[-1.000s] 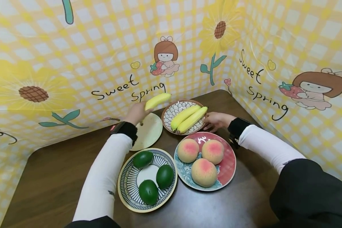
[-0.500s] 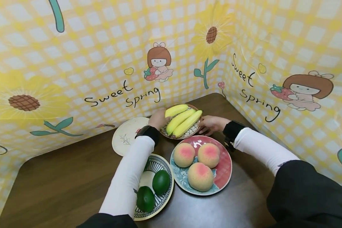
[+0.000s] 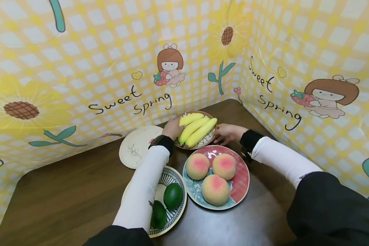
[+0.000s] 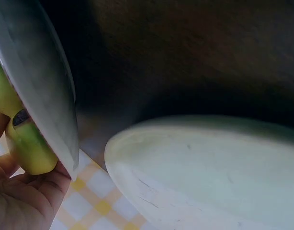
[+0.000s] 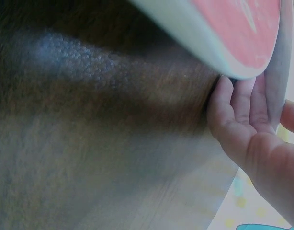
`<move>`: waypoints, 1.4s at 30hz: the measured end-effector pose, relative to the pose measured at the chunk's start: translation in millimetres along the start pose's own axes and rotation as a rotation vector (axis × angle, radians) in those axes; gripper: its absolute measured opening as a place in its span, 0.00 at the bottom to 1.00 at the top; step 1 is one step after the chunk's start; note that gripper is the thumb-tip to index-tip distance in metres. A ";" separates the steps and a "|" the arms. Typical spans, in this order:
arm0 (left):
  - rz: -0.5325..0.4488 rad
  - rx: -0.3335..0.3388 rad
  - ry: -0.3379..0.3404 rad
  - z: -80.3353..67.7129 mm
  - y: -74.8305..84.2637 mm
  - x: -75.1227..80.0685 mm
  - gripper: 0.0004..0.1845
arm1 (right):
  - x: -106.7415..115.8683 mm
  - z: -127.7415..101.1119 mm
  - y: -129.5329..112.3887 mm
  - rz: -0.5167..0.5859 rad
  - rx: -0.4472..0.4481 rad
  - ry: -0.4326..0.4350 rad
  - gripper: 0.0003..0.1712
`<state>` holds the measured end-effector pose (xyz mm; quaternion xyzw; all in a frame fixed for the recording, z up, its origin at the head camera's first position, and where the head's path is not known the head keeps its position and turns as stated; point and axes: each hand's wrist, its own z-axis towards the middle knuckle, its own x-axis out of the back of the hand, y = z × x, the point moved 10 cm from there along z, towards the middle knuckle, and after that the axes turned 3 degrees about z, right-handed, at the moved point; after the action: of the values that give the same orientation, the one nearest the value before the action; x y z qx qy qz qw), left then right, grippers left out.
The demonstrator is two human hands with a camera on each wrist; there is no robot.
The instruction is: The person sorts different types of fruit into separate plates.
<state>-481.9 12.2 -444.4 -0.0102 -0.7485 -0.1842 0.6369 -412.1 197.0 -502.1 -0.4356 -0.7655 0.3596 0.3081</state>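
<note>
My left hand is at the left side of a brown-rimmed patterned plate, its thumb and fingers around the end of the leftmost banana. In the left wrist view, the fingertips of that hand reach the plate's rim. Two more bananas lie beside it on the same plate. On the opposite side my right hand grips the plate's rim. The right wrist view has its fingers under the plate and the thumb on the other side.
A pink and blue plate with three peaches stands in front. Left of it, a striped plate bears dark green oval fruits, partly hidden by my left arm. A pale plate lies left; patterned cloth walls border the table.
My left hand has carried a banana rightward and down onto the patterned plate, beside the other two. Over the last half second it has barely moved. My right hand stays at the plate's rim.
</note>
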 end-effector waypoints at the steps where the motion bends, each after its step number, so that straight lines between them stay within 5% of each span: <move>1: 0.004 -0.004 -0.007 0.5 1.0 -0.9 0.33 | 0.7 -0.8 0.2 -0.005 -0.002 0.001 0.18; 5: 0.030 -0.017 -0.049 0.3 2.4 -6.7 0.34 | -0.6 -4.2 2.9 -0.019 -0.017 -0.009 0.18; 21: 0.086 0.021 -0.036 -7.7 3.5 0.8 0.30 | -0.1 -4.4 -1.7 -0.013 -0.005 -0.003 0.18; 42: 0.128 -0.041 -0.028 -12.6 7.6 3.8 0.26 | 1.5 -2.8 -3.3 -0.018 0.002 0.006 0.19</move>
<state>-468.7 14.8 -437.3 -0.0736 -0.7513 -0.1583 0.6365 -412.0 197.9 -497.6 -0.4294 -0.7682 0.3562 0.3141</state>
